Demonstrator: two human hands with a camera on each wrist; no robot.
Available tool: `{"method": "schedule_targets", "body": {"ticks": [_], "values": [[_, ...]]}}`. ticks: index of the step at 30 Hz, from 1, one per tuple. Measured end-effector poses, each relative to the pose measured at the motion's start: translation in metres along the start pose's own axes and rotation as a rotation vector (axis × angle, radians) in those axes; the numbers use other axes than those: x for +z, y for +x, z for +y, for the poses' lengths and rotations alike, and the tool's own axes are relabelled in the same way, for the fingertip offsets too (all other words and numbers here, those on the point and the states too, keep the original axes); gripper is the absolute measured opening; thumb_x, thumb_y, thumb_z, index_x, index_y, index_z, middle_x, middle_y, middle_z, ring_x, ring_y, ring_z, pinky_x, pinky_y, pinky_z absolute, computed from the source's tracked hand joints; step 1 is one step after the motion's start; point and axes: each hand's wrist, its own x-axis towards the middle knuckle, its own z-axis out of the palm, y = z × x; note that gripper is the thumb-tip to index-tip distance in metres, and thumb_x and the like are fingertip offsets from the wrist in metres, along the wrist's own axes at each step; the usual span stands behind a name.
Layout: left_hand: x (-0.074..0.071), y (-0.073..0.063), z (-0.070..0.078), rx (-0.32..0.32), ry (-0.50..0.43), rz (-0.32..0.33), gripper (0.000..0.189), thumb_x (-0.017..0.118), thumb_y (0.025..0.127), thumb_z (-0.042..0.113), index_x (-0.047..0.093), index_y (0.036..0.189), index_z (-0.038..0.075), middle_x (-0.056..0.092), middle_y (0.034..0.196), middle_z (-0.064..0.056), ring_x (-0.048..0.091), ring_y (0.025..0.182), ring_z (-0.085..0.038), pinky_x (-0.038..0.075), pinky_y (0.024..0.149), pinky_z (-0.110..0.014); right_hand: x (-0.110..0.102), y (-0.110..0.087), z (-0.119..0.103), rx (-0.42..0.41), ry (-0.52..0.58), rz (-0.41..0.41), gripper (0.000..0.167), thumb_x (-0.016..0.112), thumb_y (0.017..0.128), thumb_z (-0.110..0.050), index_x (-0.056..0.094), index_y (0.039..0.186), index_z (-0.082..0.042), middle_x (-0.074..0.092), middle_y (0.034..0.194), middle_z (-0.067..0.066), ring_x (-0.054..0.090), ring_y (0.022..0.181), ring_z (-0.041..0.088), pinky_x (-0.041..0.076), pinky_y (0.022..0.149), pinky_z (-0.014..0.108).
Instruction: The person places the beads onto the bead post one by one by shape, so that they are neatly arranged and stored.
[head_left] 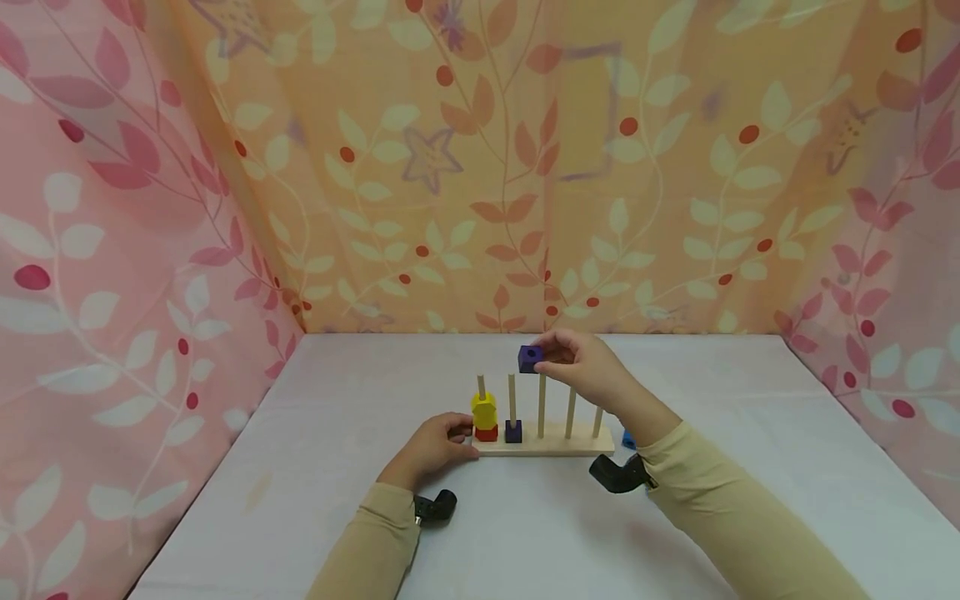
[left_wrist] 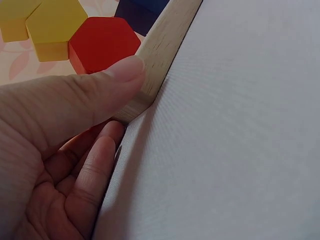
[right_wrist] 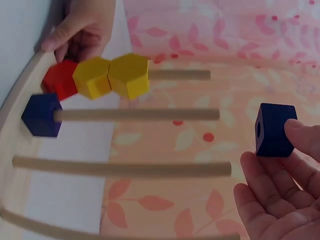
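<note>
Beige right sleeve nearest in head view; right hand has thumb and fingers clamped on dark blue block with hole, held above pegs, apart from their tips; left hand has thumb and fingers clamped on end of wooden base; on leftmost peg, red block under two yellow blocks; on next peg, second dark-blue block at bottom; blue piece lies on white table, partly hidden behind same sleeve

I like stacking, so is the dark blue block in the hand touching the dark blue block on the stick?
Apart. The right wrist view shows patterned cloth between the held block and the stick, with the lower block at its other end.
</note>
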Motion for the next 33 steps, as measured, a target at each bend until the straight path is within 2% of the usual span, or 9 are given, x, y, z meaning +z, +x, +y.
{"method": "schedule_targets", "body": {"ticks": [11, 23, 33], "values": [[-0.001, 0.001, 0.002, 0.023, 0.003, 0.007, 0.054, 0.079, 0.071, 0.027, 0.058, 0.119, 0.016, 0.059, 0.114, 0.001, 0.056, 0.104, -0.014, 0.045, 0.092, -0.034, 0.030, 0.008, 0.003, 0.040, 0.040, 0.034, 0.023, 0.059, 0.089, -0.013, 0.054, 0.112, -0.010, 0.058, 0.107, 0.008, 0.057, 0.097, 0.021, 0.048, 0.088, 0.037], [-0.003, -0.001, 0.003, 0.022, 0.001, 0.007, 0.054, 0.079, 0.071, 0.028, 0.058, 0.120, 0.016, 0.059, 0.115, 0.000, 0.056, 0.104, -0.015, 0.045, 0.092, -0.035, 0.044, 0.009, 0.016, 0.056, 0.123, 0.110, 0.023, 0.060, 0.088, -0.011, 0.053, 0.110, -0.011, 0.057, 0.103, 0.008, 0.056, 0.090, 0.021, 0.049, 0.079, 0.032], [-0.001, -0.002, 0.003, 0.033, 0.025, 0.009, 0.053, 0.078, 0.071, 0.028, 0.058, 0.119, 0.016, 0.059, 0.114, 0.000, 0.056, 0.103, -0.014, 0.046, 0.091, -0.033, 0.054, 0.009, 0.023, 0.106, 0.211, 0.207, 0.029, 0.063, 0.086, -0.007, 0.055, 0.114, -0.004, 0.060, 0.101, 0.013, 0.057, 0.089, 0.020, 0.049, 0.075, 0.023]]}}
